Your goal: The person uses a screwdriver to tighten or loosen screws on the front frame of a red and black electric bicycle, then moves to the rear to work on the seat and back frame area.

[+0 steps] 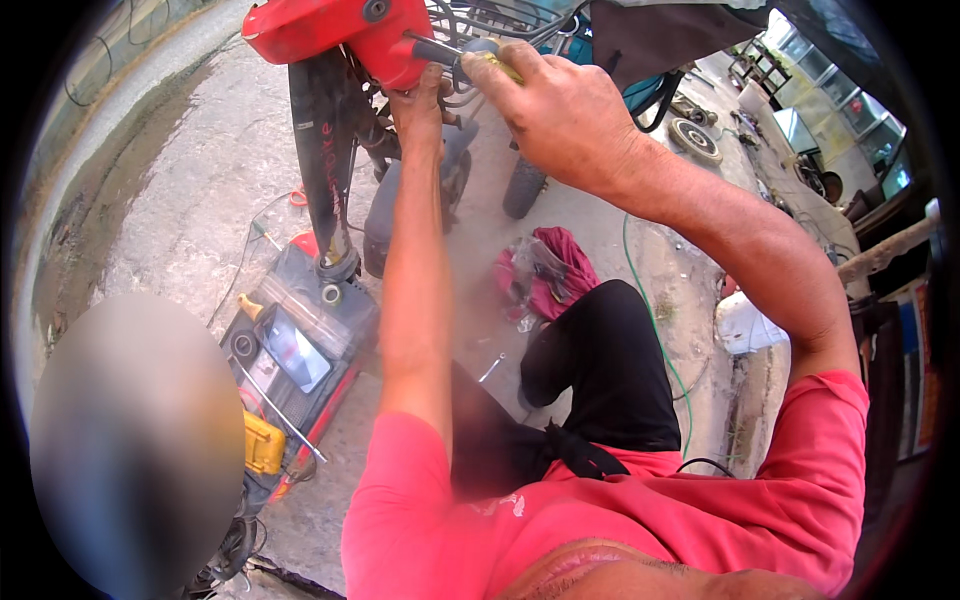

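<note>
A red plastic housing point(390, 45) of a two-wheeler is at the top, above a dark front fork point(320, 170) with cables behind it. My left hand point(418, 110) is raised to the underside of the housing, fingers curled against it; exactly what they grip is partly hidden. My right hand point(555, 115) is closed round a screwdriver point(490, 62) with a dark and yellowish handle, its shaft pointing left into the housing's right side, just above my left hand.
A toolbox point(335, 320) with a phone point(295, 350) and yellow tool point(262, 443) lies lower left, beside a blurred oval. A pink cloth point(560, 260), loose wrench point(492, 368) and green hose point(672, 370) lie on the concrete. A loose wheel point(693, 138) and white container point(748, 328) are right.
</note>
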`<state>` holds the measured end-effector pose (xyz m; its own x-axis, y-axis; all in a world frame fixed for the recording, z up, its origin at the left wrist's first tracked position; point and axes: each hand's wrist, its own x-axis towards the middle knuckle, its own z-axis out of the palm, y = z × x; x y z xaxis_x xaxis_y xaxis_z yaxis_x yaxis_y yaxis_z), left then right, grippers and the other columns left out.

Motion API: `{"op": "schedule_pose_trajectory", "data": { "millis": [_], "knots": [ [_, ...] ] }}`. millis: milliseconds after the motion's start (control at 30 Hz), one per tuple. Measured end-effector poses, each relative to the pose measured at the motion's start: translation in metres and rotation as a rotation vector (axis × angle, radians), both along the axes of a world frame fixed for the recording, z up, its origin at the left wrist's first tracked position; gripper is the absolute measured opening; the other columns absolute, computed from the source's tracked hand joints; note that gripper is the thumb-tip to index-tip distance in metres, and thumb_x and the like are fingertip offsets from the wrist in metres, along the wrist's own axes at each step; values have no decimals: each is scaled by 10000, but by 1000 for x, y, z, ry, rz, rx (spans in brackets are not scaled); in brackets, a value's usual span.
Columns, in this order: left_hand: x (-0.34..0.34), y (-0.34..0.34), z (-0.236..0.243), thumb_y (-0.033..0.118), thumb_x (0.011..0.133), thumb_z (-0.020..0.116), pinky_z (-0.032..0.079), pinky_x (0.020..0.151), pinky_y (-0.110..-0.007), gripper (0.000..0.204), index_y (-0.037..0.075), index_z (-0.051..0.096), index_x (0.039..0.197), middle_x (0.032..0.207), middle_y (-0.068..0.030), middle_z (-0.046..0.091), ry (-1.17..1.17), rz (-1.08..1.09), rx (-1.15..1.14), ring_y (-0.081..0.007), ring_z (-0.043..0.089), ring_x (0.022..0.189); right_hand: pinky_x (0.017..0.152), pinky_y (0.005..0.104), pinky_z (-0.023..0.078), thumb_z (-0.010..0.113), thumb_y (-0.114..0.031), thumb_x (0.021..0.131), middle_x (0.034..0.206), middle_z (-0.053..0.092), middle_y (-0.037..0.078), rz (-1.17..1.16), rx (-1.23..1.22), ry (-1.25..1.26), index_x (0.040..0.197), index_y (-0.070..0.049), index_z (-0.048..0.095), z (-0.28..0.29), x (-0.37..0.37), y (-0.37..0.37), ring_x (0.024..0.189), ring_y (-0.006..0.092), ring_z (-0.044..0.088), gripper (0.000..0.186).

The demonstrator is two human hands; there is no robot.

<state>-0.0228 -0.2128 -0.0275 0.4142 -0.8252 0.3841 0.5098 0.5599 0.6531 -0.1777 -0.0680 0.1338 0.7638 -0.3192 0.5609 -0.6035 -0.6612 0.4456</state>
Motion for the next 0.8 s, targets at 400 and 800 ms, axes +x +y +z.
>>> {"op": "schedule_pose_trajectory", "data": {
  "millis": [400, 800],
  "knots": [
    [-1, 4, 3, 403, 837, 848, 485, 406, -251, 673, 81, 516, 1325, 953, -28, 654, -37, 3, 40, -113, 644, 760, 915, 443, 543, 635, -232, 927, 1065, 739, 220, -101, 668, -507, 1278, -53, 667, 8, 11, 6, 1002, 397, 716, 395],
    [-1, 2, 0, 367, 871, 822, 499, 441, -257, 679, 92, 450, 1368, 924, -28, 658, -26, 50, 91, -124, 650, 770, 425, 144, 308, 580, -150, 1039, 973, 669, 74, -23, 1747, -1175, 1313, -56, 608, 33, 8, -11, 595, 13, 444, 291]
  ]
}}
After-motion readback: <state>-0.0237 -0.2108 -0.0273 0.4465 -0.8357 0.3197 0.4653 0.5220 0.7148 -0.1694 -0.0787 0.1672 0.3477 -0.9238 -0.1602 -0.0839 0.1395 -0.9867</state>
